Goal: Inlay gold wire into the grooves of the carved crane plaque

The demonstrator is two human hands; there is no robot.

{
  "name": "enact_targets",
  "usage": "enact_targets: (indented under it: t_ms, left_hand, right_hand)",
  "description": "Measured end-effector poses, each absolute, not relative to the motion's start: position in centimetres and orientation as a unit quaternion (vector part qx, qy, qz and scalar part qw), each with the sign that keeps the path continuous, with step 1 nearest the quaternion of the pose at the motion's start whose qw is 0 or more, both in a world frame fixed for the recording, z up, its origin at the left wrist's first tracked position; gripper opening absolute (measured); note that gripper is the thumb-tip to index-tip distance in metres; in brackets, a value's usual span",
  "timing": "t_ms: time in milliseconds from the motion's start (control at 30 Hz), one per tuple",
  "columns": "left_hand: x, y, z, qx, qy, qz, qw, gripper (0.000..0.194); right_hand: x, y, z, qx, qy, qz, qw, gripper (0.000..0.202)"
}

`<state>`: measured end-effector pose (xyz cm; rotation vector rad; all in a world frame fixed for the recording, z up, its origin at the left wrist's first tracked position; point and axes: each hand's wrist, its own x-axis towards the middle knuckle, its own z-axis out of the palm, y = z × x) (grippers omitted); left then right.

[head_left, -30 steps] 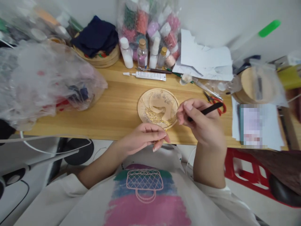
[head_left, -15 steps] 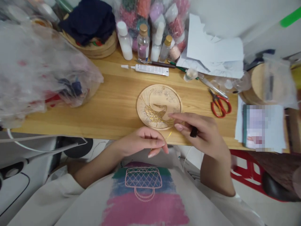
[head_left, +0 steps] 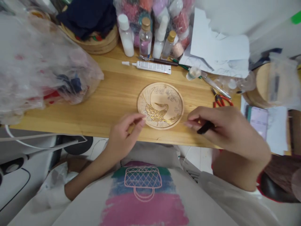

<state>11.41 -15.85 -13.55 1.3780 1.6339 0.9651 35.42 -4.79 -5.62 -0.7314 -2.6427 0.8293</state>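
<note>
A round wooden plate [head_left: 172, 94] lies on the table, with a bird in gold wire outline on its lower half and drawn lines above it. At its lower left rim is my left hand [head_left: 121, 135], thumb and forefinger pinched together; what they hold, if anything, is too small to make out. My right hand [head_left: 221, 128] is just right of the plate, closed around a short dark-handled tool [head_left: 205, 127]. Its thumb and forefinger also meet near the rim, and anything between those tips is unclear. Red-handled scissors [head_left: 221, 101] lie behind the right hand, partly covered by it.
Behind the plate lie a white tube [head_left: 154, 67] and a dark pen-like stick [head_left: 164, 62], with several small bottles [head_left: 145, 40] beyond. Plastic bags [head_left: 47, 66] fill the left side. Papers [head_left: 218, 51] and a phone [head_left: 258, 119] are on the right.
My left hand has moved left and up to the plate's rim, its fingers now pinched. My right hand has pulled away to the right, off the plate, partly covering the scissors.
</note>
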Motion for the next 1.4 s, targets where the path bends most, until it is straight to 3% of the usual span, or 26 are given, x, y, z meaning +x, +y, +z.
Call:
enact_targets:
  t_ms: [67, 167, 433, 700, 933, 1167, 1400]
  left_hand:
    - [11.6, -15.8, -14.4, 0.580, 0.702, 0.353, 0.215, 0.035]
    - [12.4, -15.5, -15.5, 0.632, 0.711, 0.283, 0.125, 0.050]
    - [11.9, -14.1, -15.8, 0.694, 0.661, 0.226, 0.176, 0.051]
    - [8.0, -9.1, -14.7, 0.795, 0.512, 0.161, 0.283, 0.047]
    - [8.2, -10.1, -15.0, 0.730, 0.618, 0.249, 0.150, 0.037]
    - [9.1, -13.7, -16.1, 0.710, 0.641, 0.268, 0.115, 0.031]
    - [9.3, -13.7, -16.9, 0.711, 0.634, 0.297, 0.064, 0.024]
  right_hand:
    - [35.3, -3.2, -5.5, -0.250, -0.915, 0.285, 0.136, 0.009]
    - [34.5, -0.9, -6.1, -0.267, -0.916, 0.268, 0.135, 0.009]
    - [33.2, 1.3, -9.4, -0.329, -0.892, 0.253, 0.177, 0.004]
    - [33.1, 0.6, -10.7, -0.310, -0.884, 0.293, 0.190, 0.007]
    - [32.5, 0.6, -11.7, -0.335, -0.859, 0.323, 0.211, 0.011]
    - [31.9, 0.3, -12.7, -0.369, -0.838, 0.337, 0.220, 0.016]
    - [32.0, 0.3, -12.3, -0.350, -0.863, 0.263, 0.252, 0.018]
